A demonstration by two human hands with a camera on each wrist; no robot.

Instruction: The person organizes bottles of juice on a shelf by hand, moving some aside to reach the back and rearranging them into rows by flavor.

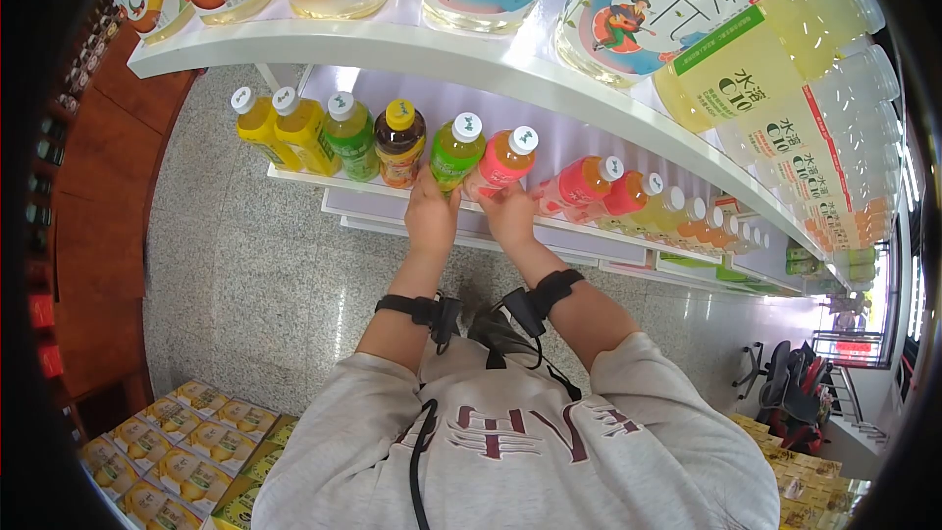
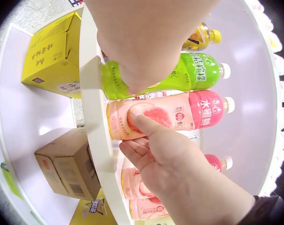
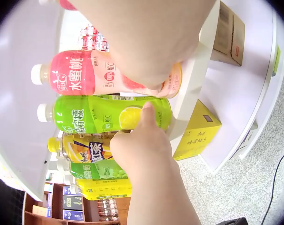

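A green-labelled bottle [image 1: 457, 153] and a pink peach bottle [image 1: 504, 159] stand side by side at the shelf's front edge. My left hand [image 1: 432, 216] grips the lower part of the green one; the right wrist view shows this hand [image 3: 146, 147] with its thumb on the lemon picture of the green bottle [image 3: 109, 115]. My right hand [image 1: 512, 218] holds the pink one low down. In the left wrist view the right hand [image 2: 165, 150] has its thumb across the front of the pink bottle [image 2: 179, 110] and fingers at its side. Both bottles' far sides are hidden.
Left of the green bottle stands a yellow-capped tea bottle [image 1: 400, 142], then several green and yellow ones. More pink bottles [image 1: 583, 180] line the shelf to the right. An upper shelf [image 1: 392, 39] with large bottles overhangs. Cartons [image 2: 69, 161] lie on a lower shelf.
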